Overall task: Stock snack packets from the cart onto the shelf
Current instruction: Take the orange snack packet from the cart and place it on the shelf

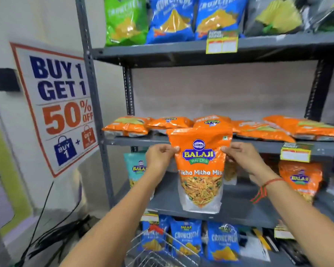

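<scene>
Both hands hold one orange snack packet (200,166) upright in the air, just in front of the grey shelf (258,146). The left hand (159,157) pinches its left side and the right hand (243,158) pinches its right side, fingers closed tight on it. More orange packets (278,130) lie flat along the shelf's front edge. The wire cart (162,251) is low down, near the blue packets (185,239).
</scene>
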`<action>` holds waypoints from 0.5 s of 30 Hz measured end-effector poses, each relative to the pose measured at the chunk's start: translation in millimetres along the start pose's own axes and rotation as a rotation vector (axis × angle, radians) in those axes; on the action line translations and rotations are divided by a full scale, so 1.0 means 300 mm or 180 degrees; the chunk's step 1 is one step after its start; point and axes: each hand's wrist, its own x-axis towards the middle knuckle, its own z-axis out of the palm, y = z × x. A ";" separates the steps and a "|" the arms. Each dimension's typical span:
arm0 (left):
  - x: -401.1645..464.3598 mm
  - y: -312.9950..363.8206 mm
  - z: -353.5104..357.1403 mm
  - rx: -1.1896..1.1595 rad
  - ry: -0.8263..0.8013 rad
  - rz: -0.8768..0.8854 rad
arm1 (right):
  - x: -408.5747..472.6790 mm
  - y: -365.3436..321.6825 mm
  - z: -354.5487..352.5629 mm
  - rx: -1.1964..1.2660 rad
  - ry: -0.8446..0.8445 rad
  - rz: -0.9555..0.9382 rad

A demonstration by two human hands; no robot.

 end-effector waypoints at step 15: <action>0.029 -0.073 0.222 -0.0005 -0.0351 -0.0226 | 0.031 0.228 -0.155 -0.0034 0.0277 0.0286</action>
